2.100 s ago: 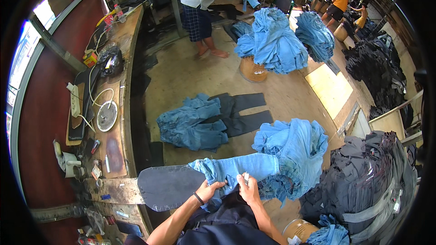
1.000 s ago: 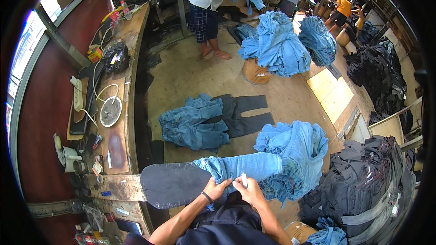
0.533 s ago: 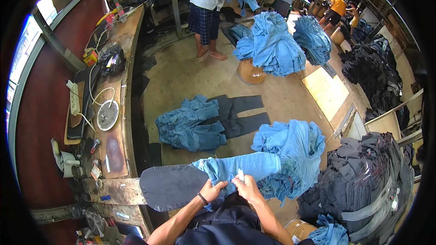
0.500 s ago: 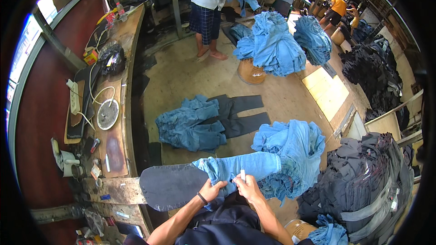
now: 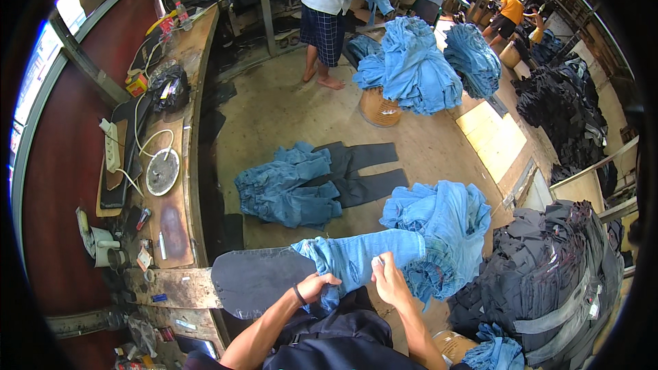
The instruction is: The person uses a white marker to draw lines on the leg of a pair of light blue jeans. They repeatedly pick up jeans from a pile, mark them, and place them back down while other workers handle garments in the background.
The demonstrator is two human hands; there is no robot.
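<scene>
Light blue jeans (image 5: 387,248) lie over a dark, rounded board (image 5: 260,279) in front of me, one leg stretched to the right. My left hand (image 5: 317,288) is closed on a bunched edge of the denim, thumb on top. My right hand (image 5: 391,279) is raised just over the leg, fingers closed round a small white stick-like tool (image 5: 378,260), of which only a bit shows. On the denim between the hands is a darker, frayed-looking patch (image 5: 356,264). The leg's right end meets a heap of blue jeans (image 5: 439,233).
A workbench (image 5: 195,89) with cords and a round white-rimmed dish (image 5: 163,171) runs along the left. Jeans (image 5: 288,188) lie on the floor ahead. A large dark garment pile (image 5: 534,274) stands at right. Denim is heaped on a basket (image 5: 380,108); a person (image 5: 327,0) stands beyond.
My right hand has moved right and up from the denim beside my left hand, the white tool still in it. The left hand stays nearly in place. The standing person has shifted slightly right.
</scene>
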